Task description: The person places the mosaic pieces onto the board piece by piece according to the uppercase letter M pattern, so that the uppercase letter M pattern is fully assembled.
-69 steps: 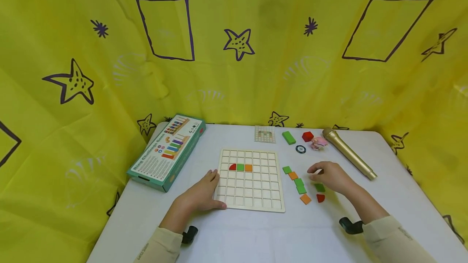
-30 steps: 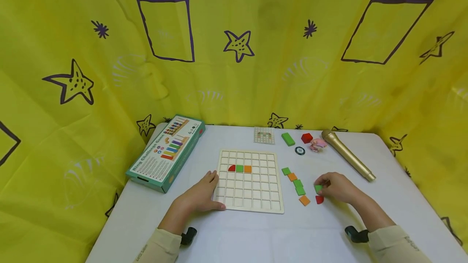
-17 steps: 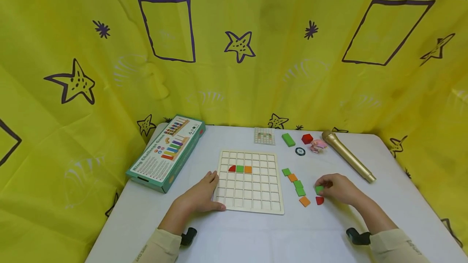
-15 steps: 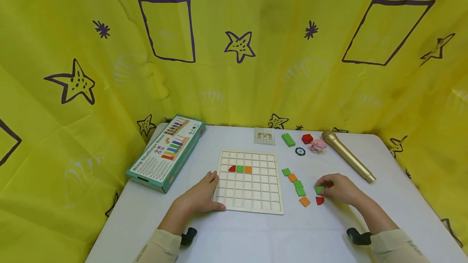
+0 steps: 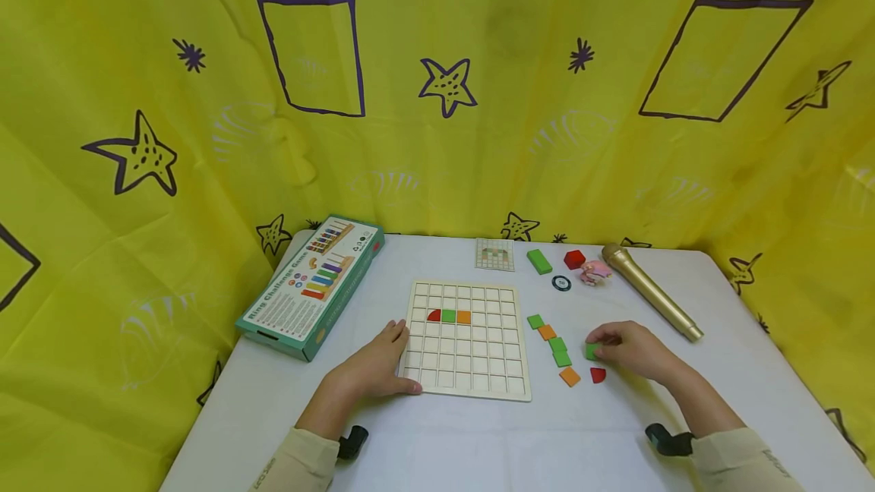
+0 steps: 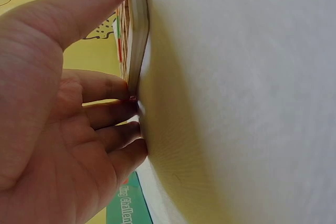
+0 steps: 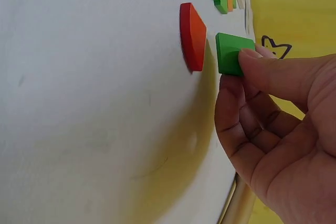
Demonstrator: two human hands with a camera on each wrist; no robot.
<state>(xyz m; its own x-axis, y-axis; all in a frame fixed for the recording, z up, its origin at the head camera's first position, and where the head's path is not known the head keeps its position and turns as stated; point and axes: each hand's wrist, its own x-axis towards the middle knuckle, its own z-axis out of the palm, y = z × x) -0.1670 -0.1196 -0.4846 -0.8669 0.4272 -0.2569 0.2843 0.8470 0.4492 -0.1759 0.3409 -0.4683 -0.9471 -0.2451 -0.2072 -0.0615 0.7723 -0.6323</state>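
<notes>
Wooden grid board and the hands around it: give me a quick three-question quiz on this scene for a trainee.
1. What does the right hand pinch?
2. True or false: the left hand touches the wooden grid board.
3. In the head view, which tiles sit in the board, left to right?

Key:
1. A loose green tile.
2. True.
3. Red quarter-circle tile, green square tile, orange square tile.
</notes>
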